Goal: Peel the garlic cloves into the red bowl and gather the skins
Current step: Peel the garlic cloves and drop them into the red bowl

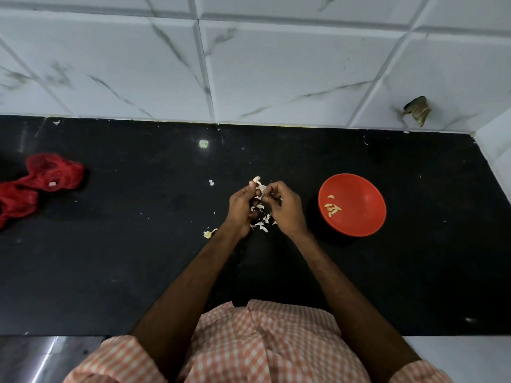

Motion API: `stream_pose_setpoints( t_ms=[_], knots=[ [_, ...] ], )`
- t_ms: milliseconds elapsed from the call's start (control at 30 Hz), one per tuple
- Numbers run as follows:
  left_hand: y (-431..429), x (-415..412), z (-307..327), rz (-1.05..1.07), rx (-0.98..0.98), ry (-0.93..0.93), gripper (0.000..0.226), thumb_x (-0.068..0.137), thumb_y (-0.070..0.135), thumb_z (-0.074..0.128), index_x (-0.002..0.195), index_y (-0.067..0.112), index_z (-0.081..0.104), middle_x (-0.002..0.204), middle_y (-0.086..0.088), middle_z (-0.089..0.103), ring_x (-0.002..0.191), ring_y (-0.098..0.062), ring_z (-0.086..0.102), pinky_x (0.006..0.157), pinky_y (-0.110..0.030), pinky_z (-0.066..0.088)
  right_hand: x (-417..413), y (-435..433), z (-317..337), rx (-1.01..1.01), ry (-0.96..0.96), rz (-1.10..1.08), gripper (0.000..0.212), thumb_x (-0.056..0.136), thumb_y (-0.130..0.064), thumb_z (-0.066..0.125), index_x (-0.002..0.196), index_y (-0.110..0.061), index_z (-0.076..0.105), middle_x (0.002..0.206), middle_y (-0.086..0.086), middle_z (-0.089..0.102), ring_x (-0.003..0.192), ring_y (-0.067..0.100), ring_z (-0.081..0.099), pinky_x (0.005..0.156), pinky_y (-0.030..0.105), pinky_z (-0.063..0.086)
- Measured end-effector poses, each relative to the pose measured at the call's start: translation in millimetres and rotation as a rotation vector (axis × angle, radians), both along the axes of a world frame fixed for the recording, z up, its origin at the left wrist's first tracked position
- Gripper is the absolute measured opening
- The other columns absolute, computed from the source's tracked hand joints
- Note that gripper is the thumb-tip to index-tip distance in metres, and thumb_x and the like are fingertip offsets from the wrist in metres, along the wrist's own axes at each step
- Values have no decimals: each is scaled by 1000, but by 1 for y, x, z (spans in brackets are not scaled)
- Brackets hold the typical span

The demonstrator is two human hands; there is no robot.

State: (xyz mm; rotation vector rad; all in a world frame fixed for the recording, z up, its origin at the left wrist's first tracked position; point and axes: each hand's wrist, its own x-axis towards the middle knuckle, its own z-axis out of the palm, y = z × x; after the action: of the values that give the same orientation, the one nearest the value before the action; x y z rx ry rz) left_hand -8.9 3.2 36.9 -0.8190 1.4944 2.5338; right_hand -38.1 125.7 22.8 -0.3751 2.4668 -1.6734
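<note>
The black tabletop (138,272) fills most of the view and meets a white marble-patterned tiled wall (276,64) at the back, where a dark broken patch (417,109) marks one tile on the right. At the bottom edge the person's checked orange-and-white shirt (262,341) is cut off by the frame, and both bare forearms reach forward to the middle of the tabletop. A crumpled red mesh bag (41,178) lies far to the left, partly out of the picture and well apart from the hands. The red bowl (365,197) stands upright just to the right of the hands and holds a small cluster of peeled cloves (333,208) on its left inner slope. The left hand (243,208) has a closed grip: its fingers curl around the garlic (258,186), with one pale clove poking out above the thumb. The right hand (284,208) meets it knuckle to knuckle, its grip narrow, its curled fingertips pinching at the same garlic. Whether they have hold of skin or of the clove itself cannot be told, since the fingers hide the contact. Loose white skins (261,223) lie scattered on the tabletop between and just below the two hands, partly covered by them. A small garlic stem piece (208,233) lies near the left wrist, and one stray scrap of skin (211,183) lies to the left of the left hand.
</note>
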Motion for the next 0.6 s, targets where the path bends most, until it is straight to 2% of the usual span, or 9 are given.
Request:
stream_pose_setpoints(
  t_ms=[133,267,433,533,600],
  knots=[
    [0,1,3,-24,-35,-1,30,105,30,47,81,16,61,68,11,56,48,0,41,37,-13,26,-6,6,5,-25,-21,-66,17,97,-1,59,103,-11,70,92,-5,71,82,8,69,66,26,59],
    [2,1,3,-65,-115,-5,30,105,30,47,81,18,60,63,13,57,48,0,39,37,-14,25,-10,2,13,-88,-43,-130,5,95,-12,65,100,-11,67,92,-2,69,81,9,69,63,25,60],
    [3,1,3,-132,-218,6,26,106,28,43,92,14,60,63,8,56,48,1,45,41,-16,25,-13,-4,14,-82,-33,-91,12,93,-13,69,104,-7,67,93,0,69,83,8,70,60,26,60],
    [7,-1,6,-122,-315,68,21,108,17,39,95,7,53,70,-1,49,51,1,49,43,-15,34,-14,-5,11,-80,-46,-107,4,92,-10,69,94,-7,71,88,3,71,79,11,71,61,26,59],
    [9,-2,5,-114,-374,137,25,107,8,38,84,9,49,70,-2,46,56,-1,48,52,-15,41,-16,-3,12,-61,-66,-101,2,93,-11,68,92,-10,70,87,1,71,77,11,70,61,24,58]
  ],
)
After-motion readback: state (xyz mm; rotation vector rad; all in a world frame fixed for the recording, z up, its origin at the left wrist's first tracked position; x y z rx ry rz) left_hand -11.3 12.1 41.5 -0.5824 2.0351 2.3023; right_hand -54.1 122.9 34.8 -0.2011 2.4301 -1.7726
